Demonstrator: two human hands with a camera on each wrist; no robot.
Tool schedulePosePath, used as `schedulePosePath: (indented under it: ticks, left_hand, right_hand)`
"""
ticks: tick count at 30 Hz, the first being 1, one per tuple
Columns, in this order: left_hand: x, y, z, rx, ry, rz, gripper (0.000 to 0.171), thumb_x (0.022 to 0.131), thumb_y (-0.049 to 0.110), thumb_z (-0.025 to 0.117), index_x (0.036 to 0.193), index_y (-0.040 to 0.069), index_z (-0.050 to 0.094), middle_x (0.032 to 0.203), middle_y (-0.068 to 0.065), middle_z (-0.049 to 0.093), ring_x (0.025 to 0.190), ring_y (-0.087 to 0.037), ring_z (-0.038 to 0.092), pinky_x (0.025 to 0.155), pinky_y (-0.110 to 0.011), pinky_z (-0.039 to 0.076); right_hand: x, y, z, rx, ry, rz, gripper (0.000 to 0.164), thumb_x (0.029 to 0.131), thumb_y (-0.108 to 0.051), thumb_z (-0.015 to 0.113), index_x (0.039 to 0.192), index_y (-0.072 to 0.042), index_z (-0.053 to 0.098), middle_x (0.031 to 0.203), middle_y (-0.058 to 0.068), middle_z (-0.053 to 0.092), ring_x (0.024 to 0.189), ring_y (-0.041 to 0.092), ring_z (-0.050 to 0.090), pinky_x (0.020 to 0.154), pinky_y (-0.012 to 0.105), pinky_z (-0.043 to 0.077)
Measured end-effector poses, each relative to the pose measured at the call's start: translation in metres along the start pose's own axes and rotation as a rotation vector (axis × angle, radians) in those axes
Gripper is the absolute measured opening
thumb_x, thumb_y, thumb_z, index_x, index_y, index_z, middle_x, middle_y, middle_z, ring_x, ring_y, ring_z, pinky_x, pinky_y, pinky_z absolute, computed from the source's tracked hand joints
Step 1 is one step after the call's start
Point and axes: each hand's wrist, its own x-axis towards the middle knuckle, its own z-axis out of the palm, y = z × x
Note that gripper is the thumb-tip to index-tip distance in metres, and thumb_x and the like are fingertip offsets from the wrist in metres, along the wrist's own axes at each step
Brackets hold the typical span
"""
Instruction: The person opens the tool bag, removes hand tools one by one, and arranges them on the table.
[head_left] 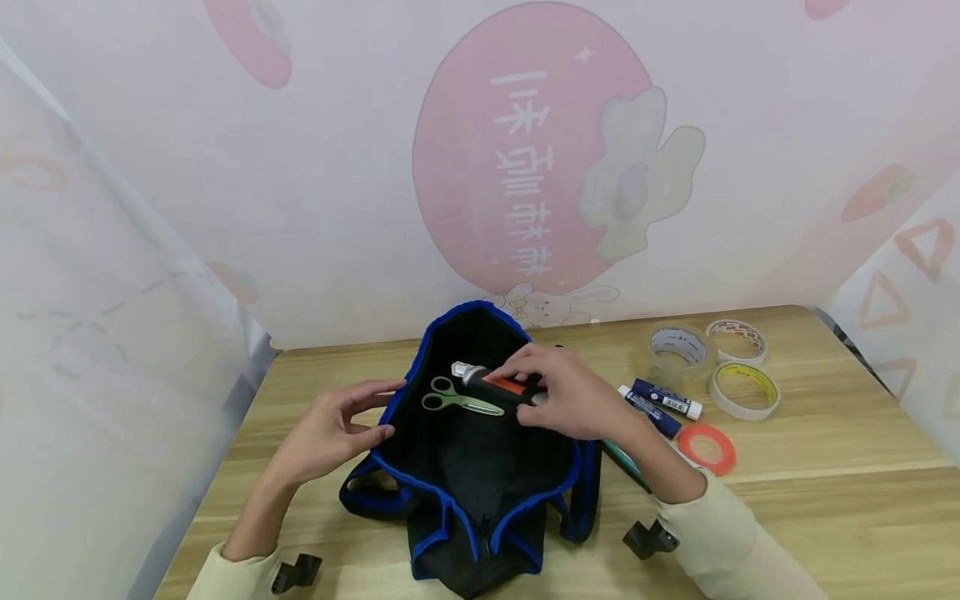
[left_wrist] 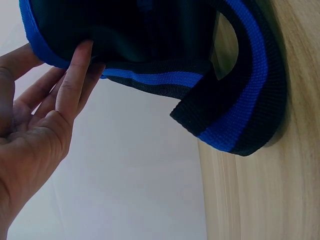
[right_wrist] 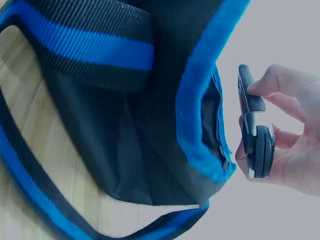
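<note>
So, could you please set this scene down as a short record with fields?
Surface: wooden table
Main item: black bag with blue trim, lying open
In the bag: green scissors
Left hand: fingers touch the bag's left edge
Right hand: pinches a black and orange tool over the bag
Beside the bag: three tape rolls, two glue sticks, an orange ring

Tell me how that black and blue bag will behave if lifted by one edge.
The bag is probably floppy: its fabric walls sag and fold on the table. It would likely droop, and the scissors lying loose inside might slide.
</note>
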Motion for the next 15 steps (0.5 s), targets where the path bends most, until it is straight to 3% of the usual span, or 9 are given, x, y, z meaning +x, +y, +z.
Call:
schedulePosePath:
  ticks: [7, 15]
  left_hand:
    - [-0.001, 0.000, 0.000, -0.006, 0.004, -0.010, 0.060, 0.096, -0.003, 0.076, 0.152, 0.009, 0.061, 0.156, -0.022, 0.058, 0.137, -0.052, 0.060, 0.065, -0.027, 0.059]
    - [0.000, 0.000, -0.001, -0.011, -0.008, -0.007, 0.060, 0.097, -0.002, 0.076, 0.153, 0.008, 0.059, 0.158, -0.023, 0.057, 0.138, -0.052, 0.059, 0.068, -0.026, 0.059]
  right_hand:
    - [-0.014, 0.011, -0.012, 0.049, 0.024, 0.066, 0.052, 0.088, -0.002, 0.078, 0.138, -0.017, 0.073, 0.128, 0.005, 0.070, 0.103, 0.020, 0.063, 0.083, 0.031, 0.058]
    - [-0.037, 0.031, -0.024, 0.026, 0.089, 0.105, 0.051, 0.087, 0.002, 0.077, 0.134, -0.016, 0.075, 0.123, 0.005, 0.070, 0.105, 0.021, 0.061, 0.087, 0.038, 0.062]
